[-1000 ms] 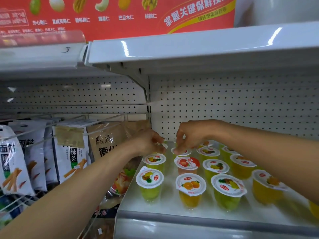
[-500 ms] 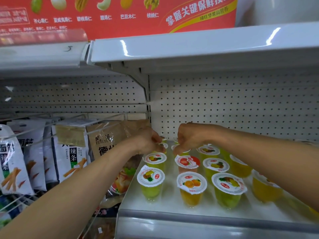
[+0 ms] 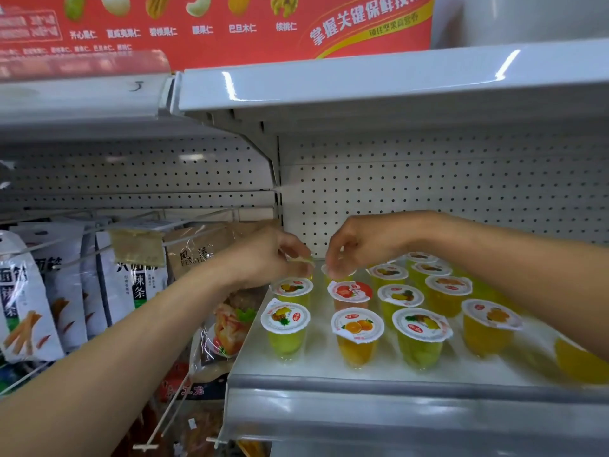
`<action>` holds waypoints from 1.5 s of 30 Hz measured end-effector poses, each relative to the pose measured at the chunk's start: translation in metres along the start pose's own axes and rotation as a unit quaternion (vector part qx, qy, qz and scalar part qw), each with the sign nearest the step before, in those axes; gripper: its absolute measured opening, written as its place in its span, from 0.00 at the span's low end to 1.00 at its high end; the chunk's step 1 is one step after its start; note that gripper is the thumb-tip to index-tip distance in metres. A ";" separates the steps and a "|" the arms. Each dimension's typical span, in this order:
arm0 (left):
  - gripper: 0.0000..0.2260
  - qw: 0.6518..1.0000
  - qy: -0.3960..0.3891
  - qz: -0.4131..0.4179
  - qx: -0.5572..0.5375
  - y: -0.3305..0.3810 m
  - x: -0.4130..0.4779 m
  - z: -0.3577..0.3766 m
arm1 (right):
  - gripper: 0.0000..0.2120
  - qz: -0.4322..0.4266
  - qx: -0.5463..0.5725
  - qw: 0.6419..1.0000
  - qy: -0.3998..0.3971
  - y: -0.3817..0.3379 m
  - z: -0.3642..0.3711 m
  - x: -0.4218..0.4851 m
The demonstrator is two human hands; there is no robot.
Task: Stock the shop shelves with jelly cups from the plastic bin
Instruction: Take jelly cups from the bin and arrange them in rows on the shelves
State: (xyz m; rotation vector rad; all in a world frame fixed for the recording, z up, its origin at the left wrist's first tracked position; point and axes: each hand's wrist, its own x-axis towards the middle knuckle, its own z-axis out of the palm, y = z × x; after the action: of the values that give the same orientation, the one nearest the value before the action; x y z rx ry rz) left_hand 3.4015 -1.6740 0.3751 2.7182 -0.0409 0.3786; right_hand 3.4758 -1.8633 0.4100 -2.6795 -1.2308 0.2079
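Note:
Several jelly cups with round printed lids stand in rows on the white shelf (image 3: 329, 367): a green one (image 3: 285, 328) at the front left, an orange one (image 3: 357, 334) beside it, a red-lidded one (image 3: 350, 293) behind. My left hand (image 3: 270, 255) reaches to the back left of the shelf and pinches a jelly cup (image 3: 301, 260) by its lid rim. My right hand (image 3: 359, 242) is at the back row, its fingertips gripping the lid of another cup (image 3: 337, 273). The plastic bin is out of view.
An upper white shelf (image 3: 362, 84) overhangs close above the hands. A pegboard wall (image 3: 428, 186) backs the shelf. Snack bags (image 3: 138, 285) hang on wire hooks to the left. A red printed banner (image 3: 230, 24) runs along the top.
Both hands stay at the back row of cups and have barely shifted; the view has dropped a little.

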 end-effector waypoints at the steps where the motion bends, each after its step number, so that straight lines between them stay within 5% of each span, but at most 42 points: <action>1: 0.15 1.000 -0.023 -0.002 0.002 0.000 -0.005 0.001 | 0.15 0.003 -0.003 1.000 -0.021 -0.002 0.002 -0.004; 9: 0.23 0.994 -0.085 -0.023 0.069 0.001 -0.006 0.012 | 0.26 0.026 -0.106 0.994 -0.004 -0.009 0.017 -0.010; 19: 0.23 0.993 -0.110 -0.043 0.025 -0.005 -0.002 0.009 | 0.18 0.004 -0.064 0.996 0.063 -0.005 0.029 -0.017; 30: 0.22 0.991 -0.114 -0.050 -0.059 -0.001 -0.008 0.008 | 0.21 0.017 -0.054 0.995 0.077 -0.004 0.036 -0.021; 35: 0.17 0.999 0.010 -0.029 -0.025 0.005 -0.029 -0.001 | 0.15 -0.009 -0.020 0.989 0.146 -0.013 0.030 -0.040; 37: 0.15 0.998 0.058 -0.005 -0.026 0.008 -0.049 -0.005 | 0.13 -0.031 0.012 0.991 0.131 -0.021 0.027 -0.055; 45: 0.21 0.999 -0.035 -0.024 0.034 0.012 -0.086 0.000 | 0.21 -0.002 -0.079 0.996 0.035 -0.041 0.039 -0.073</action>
State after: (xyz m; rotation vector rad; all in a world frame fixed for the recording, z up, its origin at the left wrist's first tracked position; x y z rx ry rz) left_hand 3.3180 -1.6870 0.3566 2.7935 0.0189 0.2766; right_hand 3.3905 -1.8885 0.3847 -2.7903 -1.2804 0.0158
